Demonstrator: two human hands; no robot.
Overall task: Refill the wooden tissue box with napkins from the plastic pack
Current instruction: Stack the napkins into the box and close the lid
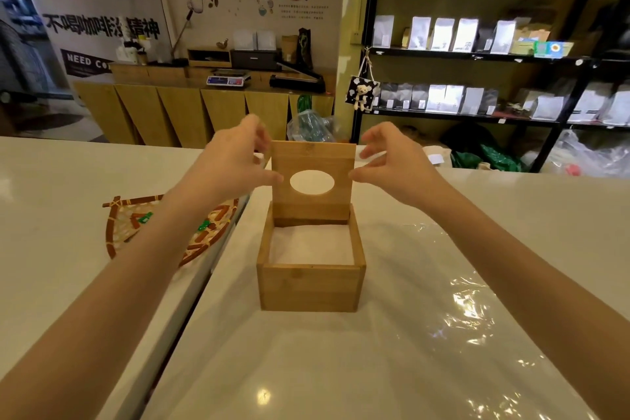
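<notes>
Head view. White glossy surface (341, 368) runs under me, with a seam line slanting down its left part. Clear plastic wrap (453, 286) lies flat and crinkled on the surface right of the box. A woven fan-shaped mat (136, 225) sits on the surface at left, partly under my left forearm. Behind: wooden counter (204, 106) with a scale (227, 78), a poster wall, and black shelves (477, 54) of white and dark bags on the right.

Wooden tissue box (310, 283) stands centre on the surface, open on top, white napkins (312, 247) filling the inside. Its lid (312, 177), with an oval hole, stands upright at the far edge of the box.

My left hand (235, 160) is at the lid's left edge; fingers curl at the top corner and thumb reaches the left side, so the grip looks pinched on the lid. My right hand (395, 160) sits just beside the lid's right edge, fingers spread and curved, thumb tip close to the edge; grip apart, contact unclear. Both forearms reach forward either side of the box.
</notes>
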